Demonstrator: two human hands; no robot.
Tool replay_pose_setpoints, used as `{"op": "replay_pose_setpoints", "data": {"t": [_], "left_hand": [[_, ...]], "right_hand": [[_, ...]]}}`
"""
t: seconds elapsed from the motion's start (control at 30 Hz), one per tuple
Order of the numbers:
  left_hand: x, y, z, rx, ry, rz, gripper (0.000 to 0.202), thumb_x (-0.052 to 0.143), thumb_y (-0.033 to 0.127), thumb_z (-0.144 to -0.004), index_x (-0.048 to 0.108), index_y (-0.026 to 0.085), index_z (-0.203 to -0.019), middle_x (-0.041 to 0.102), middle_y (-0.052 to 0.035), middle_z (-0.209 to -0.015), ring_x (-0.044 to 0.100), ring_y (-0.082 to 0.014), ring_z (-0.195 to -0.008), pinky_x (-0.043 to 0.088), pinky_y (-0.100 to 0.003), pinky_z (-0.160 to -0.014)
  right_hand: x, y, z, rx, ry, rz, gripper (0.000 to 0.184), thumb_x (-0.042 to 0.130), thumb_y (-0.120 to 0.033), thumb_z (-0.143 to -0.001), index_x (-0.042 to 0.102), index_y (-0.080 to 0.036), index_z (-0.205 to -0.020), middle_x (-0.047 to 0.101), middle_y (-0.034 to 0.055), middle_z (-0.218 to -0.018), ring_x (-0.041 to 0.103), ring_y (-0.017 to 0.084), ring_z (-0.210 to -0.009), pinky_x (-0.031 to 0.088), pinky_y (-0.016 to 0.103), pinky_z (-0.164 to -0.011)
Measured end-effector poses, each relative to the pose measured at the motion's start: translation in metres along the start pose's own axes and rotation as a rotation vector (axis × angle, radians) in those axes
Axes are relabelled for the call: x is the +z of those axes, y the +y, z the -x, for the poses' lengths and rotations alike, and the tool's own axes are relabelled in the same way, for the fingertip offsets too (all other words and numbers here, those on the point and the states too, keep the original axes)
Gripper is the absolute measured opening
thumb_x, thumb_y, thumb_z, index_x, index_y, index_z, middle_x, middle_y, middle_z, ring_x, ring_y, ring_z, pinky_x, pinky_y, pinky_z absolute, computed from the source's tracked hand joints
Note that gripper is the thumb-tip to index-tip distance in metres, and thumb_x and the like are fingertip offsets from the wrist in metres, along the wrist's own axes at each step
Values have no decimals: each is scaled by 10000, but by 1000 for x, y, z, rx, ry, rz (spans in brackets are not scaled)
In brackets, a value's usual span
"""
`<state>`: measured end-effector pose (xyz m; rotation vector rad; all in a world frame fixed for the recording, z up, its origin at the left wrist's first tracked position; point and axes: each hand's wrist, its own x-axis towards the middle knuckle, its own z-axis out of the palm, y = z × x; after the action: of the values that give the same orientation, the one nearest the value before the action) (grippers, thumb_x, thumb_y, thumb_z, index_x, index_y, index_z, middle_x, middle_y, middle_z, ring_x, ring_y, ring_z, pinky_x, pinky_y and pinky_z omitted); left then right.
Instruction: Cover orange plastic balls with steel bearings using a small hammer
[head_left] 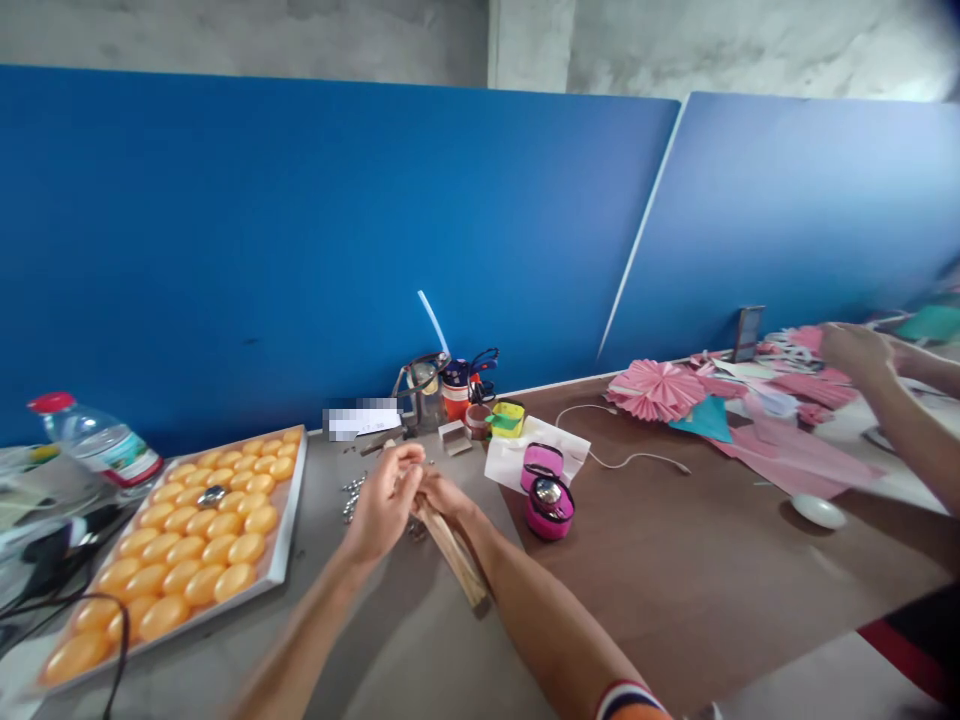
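My left hand has its fingers curled and thumb pressed in, close against my right hand. My right hand is closed too, over the upper part of a pale wooden bar lying slantwise on the grey table. What either hand pinches is hidden or too small to make out. Small shiny metal pieces lie scattered left of my left hand. Right of my hands stands an unzipped pink case with a round silver object in it, partly on a white paper.
On the left are a tray of orange domes, a water bottle and black cables. Small containers, including a yellow box, stand by the blue partition. Rightward are a white cable, pink paper crafts, a white mouse and another person's hands.
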<state>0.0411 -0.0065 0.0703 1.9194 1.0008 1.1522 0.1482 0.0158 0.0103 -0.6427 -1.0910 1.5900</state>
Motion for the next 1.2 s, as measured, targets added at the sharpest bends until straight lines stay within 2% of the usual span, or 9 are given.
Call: {"op": "replay_pose_setpoints", "data": {"t": [0.13, 0.27, 0.47, 0.6, 0.73, 0.87, 1.0, 1.1, 1.2], "left_hand": [[-56, -22, 20, -23, 178, -104, 270, 464, 325, -840, 506, 160, -1049, 623, -97, -1010, 597, -191, -960, 466, -338, -857], [-104, -41, 33, -5, 285, -455, 257, 457, 300, -833, 527, 171, -1044, 602, -95, -1053, 574, -203, -998, 435, -362, -909], [-152, -72, 45, -267, 106, -962, 307, 464, 245, -801, 545, 161, -1085, 565, -131, -1135, 516, -255, -1099, 395, -371, -930], [-160, -81, 51, -475, -52, -1086, 344, 427, 251, -825, 517, 169, -1147, 512, -146, -1227, 539, -252, -1070, 405, -356, -889], [-159, -77, 51, -510, -161, -1184, 407, 460, 250, -793, 487, 232, -1198, 458, -133, -1295, 574, -265, -1001, 411, -385, -857], [-158, -78, 48, -491, -178, -1175, 428, 450, 156, -747, 526, 251, -1157, 527, -126, -1172, 610, -243, -869, 425, -379, -809], [-160, -85, 44, -447, -74, -1087, 364, 423, 116, -747, 572, 194, -1070, 565, -137, -1055, 602, -250, -885, 435, -366, -787], [-161, -83, 39, -360, 134, -975, 317, 447, 199, -780, 544, 190, -1081, 570, -123, -1070, 582, -254, -948, 444, -378, -807], [-154, -69, 35, -192, 336, -667, 328, 488, 289, -785, 530, 181, -1092, 586, -105, -1095, 558, -241, -1013, 440, -383, -868]], "right_hand": [[-8, 3, 4, 52, -103, -88, 346, 648, -402, -654, 597, -170, -906, 478, -57, -577, 391, 61, -437, 326, 223, -476], [-8, 4, 6, 63, -65, -168, 321, 647, -340, -668, 599, -159, -928, 478, -56, -573, 380, 59, -430, 326, 226, -490], [-6, 6, 10, 118, -59, -137, 295, 653, -324, -678, 588, -170, -921, 490, -45, -587, 367, 60, -415, 259, 223, -446], [-9, 7, 11, 134, -68, -121, 302, 655, -324, -681, 581, -173, -931, 488, -36, -595, 373, 70, -433, 239, 227, -442], [-10, 7, 9, 118, -90, -129, 303, 655, -316, -684, 577, -173, -938, 495, -36, -591, 389, 71, -444, 257, 234, -471], [-9, 5, 9, 112, -91, -121, 320, 659, -325, -676, 578, -169, -943, 497, -40, -583, 384, 68, -439, 260, 238, -488], [-9, 2, 10, 132, -43, -67, 332, 663, -350, -658, 575, -171, -924, 492, -38, -592, 376, 69, -441, 236, 234, -467], [-11, 1, 8, 149, 4, -36, 353, 664, -366, -636, 568, -173, -916, 487, -37, -592, 371, 73, -437, 224, 233, -450], [-17, 1, 6, 137, 44, -17, 383, 662, -376, -633, 562, -164, -937, 499, -33, -606, 377, 73, -442, 242, 233, -454]]}}
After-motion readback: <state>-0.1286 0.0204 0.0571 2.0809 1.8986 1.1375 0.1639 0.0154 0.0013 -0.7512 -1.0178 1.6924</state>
